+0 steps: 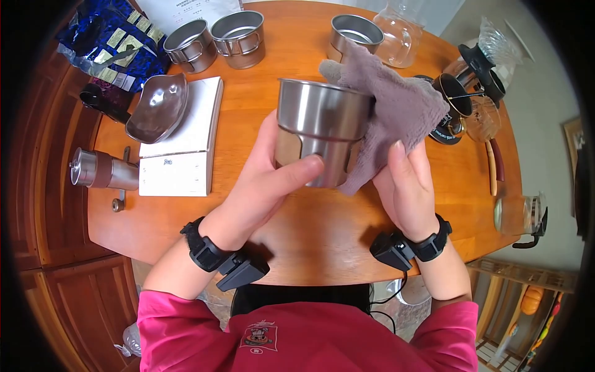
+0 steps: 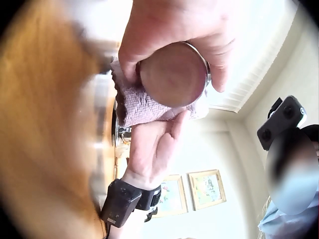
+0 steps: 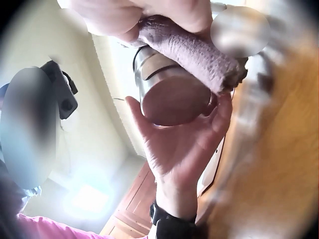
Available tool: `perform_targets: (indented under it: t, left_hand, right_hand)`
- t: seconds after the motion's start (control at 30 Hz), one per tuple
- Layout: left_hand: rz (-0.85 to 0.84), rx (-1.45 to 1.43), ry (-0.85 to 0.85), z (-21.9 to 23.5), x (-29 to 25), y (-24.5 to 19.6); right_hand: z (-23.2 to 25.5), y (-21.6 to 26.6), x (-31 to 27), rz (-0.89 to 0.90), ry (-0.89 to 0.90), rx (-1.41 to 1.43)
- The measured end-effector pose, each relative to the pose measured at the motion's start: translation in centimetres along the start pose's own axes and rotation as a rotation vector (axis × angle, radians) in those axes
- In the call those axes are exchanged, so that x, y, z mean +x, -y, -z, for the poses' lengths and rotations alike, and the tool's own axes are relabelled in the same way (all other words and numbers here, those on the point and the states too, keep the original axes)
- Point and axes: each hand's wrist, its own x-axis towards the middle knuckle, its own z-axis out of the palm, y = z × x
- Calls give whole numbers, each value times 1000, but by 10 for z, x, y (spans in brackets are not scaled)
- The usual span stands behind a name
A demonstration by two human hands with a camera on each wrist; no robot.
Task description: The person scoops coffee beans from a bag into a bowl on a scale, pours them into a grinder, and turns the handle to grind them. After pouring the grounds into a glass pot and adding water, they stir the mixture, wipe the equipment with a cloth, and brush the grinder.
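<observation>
My left hand [image 1: 257, 180] grips a stainless steel cup [image 1: 325, 115] above the table, thumb across its near side. The cup is tilted, and in the left wrist view its round base [image 2: 174, 74] faces the camera. A brown band circles part of its lower body. At the cup's right side, my right hand [image 1: 409, 192] holds a mauve cloth [image 1: 400, 102] against the wall, thumb pointing up and the other fingers partly hidden by the fabric. From the right wrist, the cloth [image 3: 192, 55] lies bunched along the cup under my fingers.
Steel cups [image 1: 238, 40] stand at the back. Leftward are a brown dish [image 1: 158, 108] on a white scale [image 1: 173, 173], a hand grinder [image 1: 102, 168] and blue bags [image 1: 111, 43]. Glass vessels [image 1: 396, 37], a black-handled dripper stand and a glass pot [image 1: 517, 215] line the right edge.
</observation>
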Motion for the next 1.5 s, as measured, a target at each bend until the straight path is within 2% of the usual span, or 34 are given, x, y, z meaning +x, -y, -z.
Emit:
perform_targets:
  t: [0.07,0.17,0.2,0.23,0.3,0.33,0.37,0.43,0.47,0.5,0.53,0.57,0.6,0.63,0.67,0.7,0.77,0.83,0.9,0.93,0.97,1.03,1.13,1.27,1.3,1.37,1.43,1.5]
  left_hand:
    - [-13,11,-40,2,0,-1]
    - [-90,-55,-91,1,2,0]
    - [-127,-82,-77,4,5,1]
    - [-128,-82,-78,4,6,1]
    - [-221,-23,-123,3,7,2]
    - [-271,125,-179,0,6,0]
    - [-271,125,-179,-1,6,0]
    - [-357,249,-109,-3,5,-1]
    - [-302,163,-89,-6,3,-4]
    - [-301,164,-89,-8,1,-6]
    - [-241,54,-72,-10,-1,-6]
    - [-181,-56,-55,-12,-2,-7]
    - [-179,-57,-53,-12,-3,-9]
    - [-94,-45,11,-11,-4,-12]
    - [-10,-32,76,-11,-5,-13]
    - [-9,-32,77,-11,-5,-12]
    - [-90,175,175,-12,-6,-8]
    - [-96,161,115,-12,-5,-5]
    - [-127,446,25,3,-1,-2]
    - [-214,345,-40,2,1,0]
    - [-214,251,-59,1,3,-4]
    - [-245,245,-159,-1,5,-5]
    - [-216,313,-97,2,5,-4]
    - [-200,354,-119,2,4,0]
    - [-193,298,-81,-3,3,-2]
    - [-185,242,-42,-2,2,-1]
    - [-245,554,4,5,3,5]
    - [-188,463,-10,3,3,3]
  right_hand:
    - [2,1,-4,2,85,-97]
    - [-1,-2,-7,-18,155,-54]
    - [3,-9,-6,56,180,-164]
    - [3,-9,-7,56,182,-163]
    - [2,-8,-8,88,185,-388]
    - [5,-6,-4,195,257,-479]
    - [7,-7,-7,195,257,-480]
    - [8,-11,-12,-6,122,-333]
    - [7,-9,-12,-6,122,-333]
    - [3,-6,-10,-10,103,-218]
    - [-1,-3,-9,-13,84,-104]
    - [-3,-2,-7,-13,83,-104]
    - [-5,-2,-4,-38,10,10]
    - [-6,0,-2,-62,-63,123]
    - [-8,5,-1,-140,-90,215]
    - [-3,2,-1,-139,-91,215]
    - [9,-5,-1,-284,53,450]
    - [9,-8,0,-315,21,465]
    - [7,-8,2,-348,-66,520]
    - [6,-8,3,-348,-66,521]
    - [6,-8,5,-308,-98,494]
    - [4,-5,7,-270,-130,467]
    - [0,-3,7,-171,-166,350]
    - [-4,-4,4,-97,-98,266]
    - [-5,-5,3,-60,-75,225]
    - [-3,-7,1,-51,-25,166]
    - [-2,-6,-1,-40,26,107]
    - [-1,-6,-2,-86,44,122]
